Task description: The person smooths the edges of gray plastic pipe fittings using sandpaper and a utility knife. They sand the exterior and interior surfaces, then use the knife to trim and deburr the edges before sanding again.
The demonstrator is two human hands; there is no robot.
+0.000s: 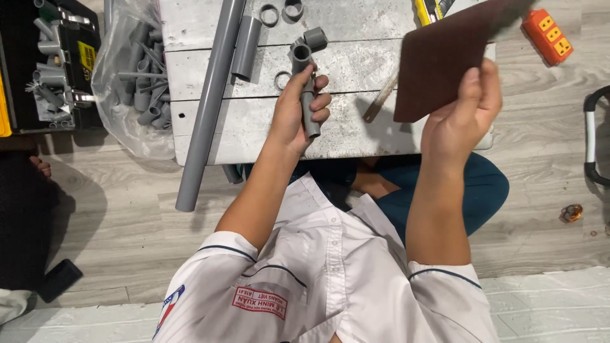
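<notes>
While gripping: left hand [298,108] on grey pipe assembly [305,76], right hand [460,117] on perhaps sandpaper [448,54].

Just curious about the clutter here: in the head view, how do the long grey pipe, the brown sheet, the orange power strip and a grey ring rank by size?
1. long grey pipe
2. brown sheet, though held nearer the camera
3. orange power strip
4. grey ring

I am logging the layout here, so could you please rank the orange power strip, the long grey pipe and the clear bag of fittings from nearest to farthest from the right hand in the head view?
From the right hand:
1. Orange power strip, up and to its right on the floor.
2. Long grey pipe, left, across the white bench.
3. Clear bag of fittings, farthest left, beside the bench.
</notes>
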